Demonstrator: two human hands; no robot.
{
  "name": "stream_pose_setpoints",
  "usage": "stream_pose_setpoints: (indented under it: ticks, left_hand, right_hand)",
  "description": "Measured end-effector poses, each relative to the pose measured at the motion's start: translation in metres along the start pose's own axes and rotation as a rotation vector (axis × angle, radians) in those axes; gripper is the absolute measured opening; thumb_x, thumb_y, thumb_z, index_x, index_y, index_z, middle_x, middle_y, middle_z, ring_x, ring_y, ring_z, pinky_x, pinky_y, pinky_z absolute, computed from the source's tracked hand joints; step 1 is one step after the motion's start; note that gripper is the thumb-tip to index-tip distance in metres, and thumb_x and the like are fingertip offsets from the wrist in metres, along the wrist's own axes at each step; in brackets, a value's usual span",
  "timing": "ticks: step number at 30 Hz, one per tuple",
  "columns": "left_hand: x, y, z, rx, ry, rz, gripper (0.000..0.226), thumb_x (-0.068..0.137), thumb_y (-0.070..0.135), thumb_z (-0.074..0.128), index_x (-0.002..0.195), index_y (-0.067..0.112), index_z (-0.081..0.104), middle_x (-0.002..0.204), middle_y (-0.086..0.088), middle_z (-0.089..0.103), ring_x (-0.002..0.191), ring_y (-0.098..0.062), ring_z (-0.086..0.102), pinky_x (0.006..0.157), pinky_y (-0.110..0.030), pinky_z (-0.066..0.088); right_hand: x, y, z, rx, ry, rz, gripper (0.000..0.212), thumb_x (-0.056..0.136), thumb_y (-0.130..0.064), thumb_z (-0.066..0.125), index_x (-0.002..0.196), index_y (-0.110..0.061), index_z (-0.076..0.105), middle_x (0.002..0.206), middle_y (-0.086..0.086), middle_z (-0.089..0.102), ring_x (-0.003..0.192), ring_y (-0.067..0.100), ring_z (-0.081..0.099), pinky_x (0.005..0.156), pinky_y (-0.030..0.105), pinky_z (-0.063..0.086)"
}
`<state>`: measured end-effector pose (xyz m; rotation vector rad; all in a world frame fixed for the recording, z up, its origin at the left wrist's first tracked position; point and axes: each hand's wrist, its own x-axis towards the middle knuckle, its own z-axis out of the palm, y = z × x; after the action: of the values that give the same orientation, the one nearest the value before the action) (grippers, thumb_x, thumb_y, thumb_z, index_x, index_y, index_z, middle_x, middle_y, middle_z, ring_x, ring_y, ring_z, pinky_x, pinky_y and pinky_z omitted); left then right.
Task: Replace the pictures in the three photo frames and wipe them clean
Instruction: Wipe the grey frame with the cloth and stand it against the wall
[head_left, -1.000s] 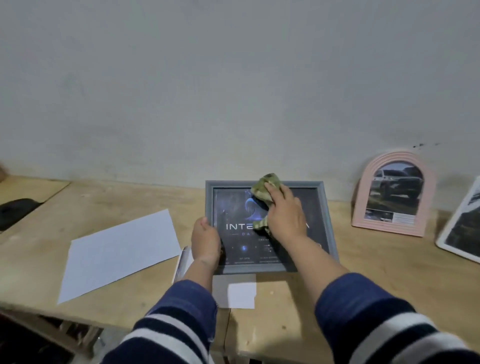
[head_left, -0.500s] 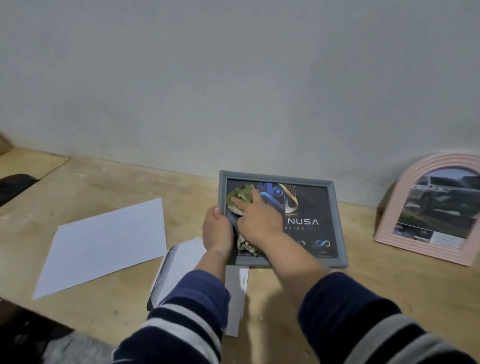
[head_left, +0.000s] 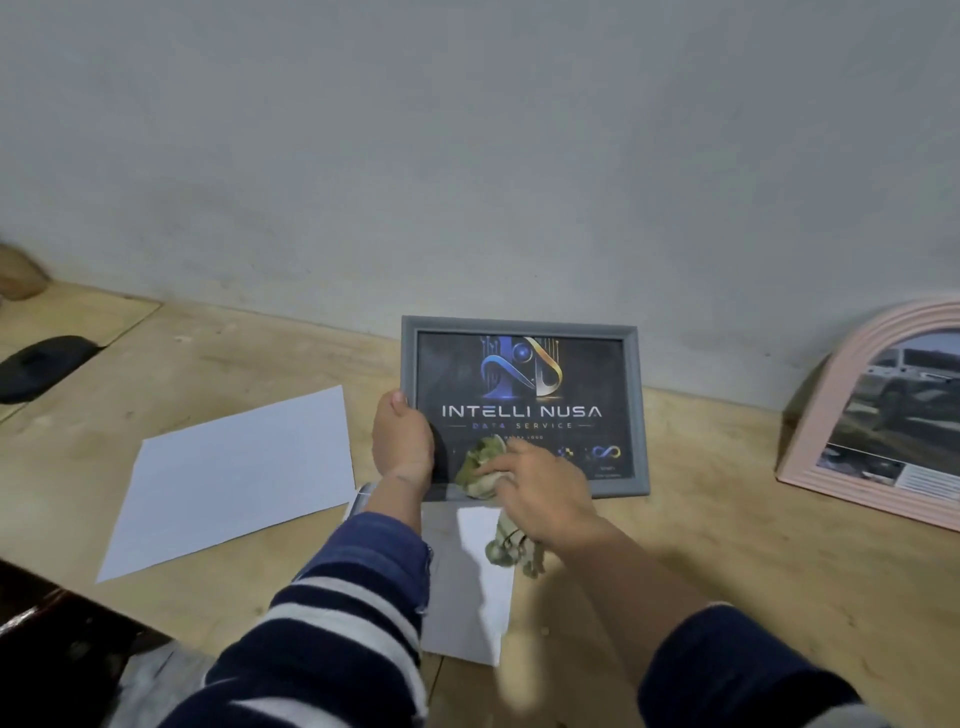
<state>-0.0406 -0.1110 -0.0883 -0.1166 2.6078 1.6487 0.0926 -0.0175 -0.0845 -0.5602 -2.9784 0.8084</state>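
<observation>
Grey frame being wiped with a cloth on the wooden table.

The grey frame (head_left: 524, 332) is propped near the wall on the table (head_left: 675, 545) and gripped at its left edge by the left hand (head_left: 402, 441). A green cloth (head_left: 480, 467) is pinched in the right hand (head_left: 545, 493) against the lower glass. A pink arched frame (head_left: 826, 410) stands well apart to the right; a white sheet (head_left: 234, 478) lies to the left.

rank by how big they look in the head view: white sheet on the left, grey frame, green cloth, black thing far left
1. white sheet
2. grey frame, close behind it
3. black object, cut off by the edge
4. green cloth, partly hidden under the right hand; these last two are unsure
</observation>
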Motion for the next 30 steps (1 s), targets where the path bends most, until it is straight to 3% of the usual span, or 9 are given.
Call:
stream_pose_setpoints:
  ticks: [5, 8, 14, 17, 19, 22, 25, 28, 30]
  left_hand:
    - [0.033, 0.003, -0.061, 0.042, 0.105, 0.057, 0.038, 0.104, 0.022, 0.025, 0.111, 0.0, 0.055, 0.106, -0.017, 0.059, 0.096, -0.033, 0.053, 0.084, -0.036, 0.039]
    - [0.048, -0.005, -0.096, 0.012, 0.185, 0.017, 0.039, 0.104, 0.024, 0.024, 0.11, 0.0, 0.054, 0.11, -0.021, 0.06, 0.103, -0.037, 0.054, 0.089, -0.04, 0.04]
    - [0.084, 0.005, -0.155, -0.119, 0.334, -0.032, 0.039, 0.105, 0.024, 0.022, 0.102, -0.001, 0.051, 0.092, -0.014, 0.052, 0.086, -0.03, 0.047, 0.082, -0.038, 0.039]
    - [0.096, 0.016, -0.164, -0.179, 0.352, -0.006, 0.034, 0.105, 0.022, 0.022, 0.09, 0.002, 0.046, 0.077, -0.006, 0.044, 0.08, -0.024, 0.041, 0.075, -0.033, 0.034]
    - [0.106, 0.021, -0.166, -0.206, 0.356, 0.003, 0.038, 0.104, 0.021, 0.023, 0.094, -0.003, 0.05, 0.082, -0.012, 0.05, 0.082, -0.029, 0.045, 0.08, -0.038, 0.04]
    - [0.119, 0.021, -0.161, -0.232, 0.333, 0.013, 0.037, 0.102, 0.021, 0.024, 0.079, 0.006, 0.048, 0.078, -0.01, 0.048, 0.08, -0.029, 0.045, 0.075, -0.038, 0.04]
    - [0.125, 0.017, -0.152, -0.256, 0.307, -0.008, 0.039, 0.101, 0.023, 0.024, 0.094, -0.001, 0.054, 0.091, -0.018, 0.056, 0.089, -0.038, 0.051, 0.086, -0.044, 0.046]
    - [0.124, 0.012, -0.143, -0.265, 0.277, -0.032, 0.038, 0.103, 0.022, 0.025, 0.075, 0.006, 0.046, 0.074, -0.012, 0.046, 0.079, -0.034, 0.041, 0.076, -0.035, 0.038]
    - [0.123, 0.011, -0.138, -0.274, 0.264, -0.042, 0.04, 0.103, 0.021, 0.026, 0.096, -0.009, 0.051, 0.082, -0.022, 0.048, 0.081, -0.042, 0.041, 0.079, -0.038, 0.04]
  right_hand:
    - [0.003, 0.003, -0.009, 0.321, 0.162, 0.153, 0.028, 0.082, -0.021, 0.049, 0.089, -0.035, 0.072, 0.103, -0.013, 0.068, 0.099, 0.015, 0.06, 0.081, 0.028, 0.046]
    - [-0.003, -0.002, -0.004, 0.222, 0.164, 0.057, 0.033, 0.073, -0.034, 0.041, 0.086, -0.035, 0.071, 0.1, -0.012, 0.07, 0.094, 0.015, 0.062, 0.075, 0.026, 0.045]
    - [0.004, -0.005, 0.044, 0.007, 0.104, -0.02, 0.034, 0.086, -0.033, 0.043, 0.113, -0.034, 0.064, 0.109, -0.01, 0.058, 0.094, 0.016, 0.061, 0.074, 0.028, 0.045]
    - [0.031, -0.013, 0.056, 0.138, 0.181, 0.038, 0.035, 0.089, -0.023, 0.053, 0.123, -0.029, 0.062, 0.118, -0.008, 0.056, 0.1, 0.018, 0.059, 0.078, 0.027, 0.045]
    - [0.057, -0.021, 0.056, 0.274, 0.252, 0.099, 0.039, 0.087, -0.018, 0.058, 0.125, -0.024, 0.062, 0.123, -0.003, 0.058, 0.108, 0.021, 0.058, 0.086, 0.028, 0.044]
    - [0.09, -0.029, 0.051, 0.378, 0.35, 0.171, 0.039, 0.088, -0.015, 0.06, 0.126, -0.012, 0.061, 0.129, 0.01, 0.056, 0.114, 0.03, 0.055, 0.092, 0.033, 0.043]
    - [0.112, -0.032, 0.058, 0.294, 0.225, 0.196, 0.04, 0.094, -0.023, 0.052, 0.133, -0.012, 0.052, 0.139, 0.012, 0.041, 0.116, 0.033, 0.051, 0.089, 0.034, 0.043]
    - [0.121, -0.029, 0.072, 0.081, 0.01, 0.192, 0.041, 0.098, -0.03, 0.036, 0.135, -0.015, 0.047, 0.137, 0.013, 0.043, 0.111, 0.033, 0.051, 0.08, 0.03, 0.04]
    - [0.123, -0.025, 0.076, -0.09, -0.049, 0.177, 0.05, 0.096, -0.039, 0.021, 0.134, -0.019, 0.047, 0.135, 0.01, 0.049, 0.112, 0.031, 0.049, 0.086, 0.034, 0.04]
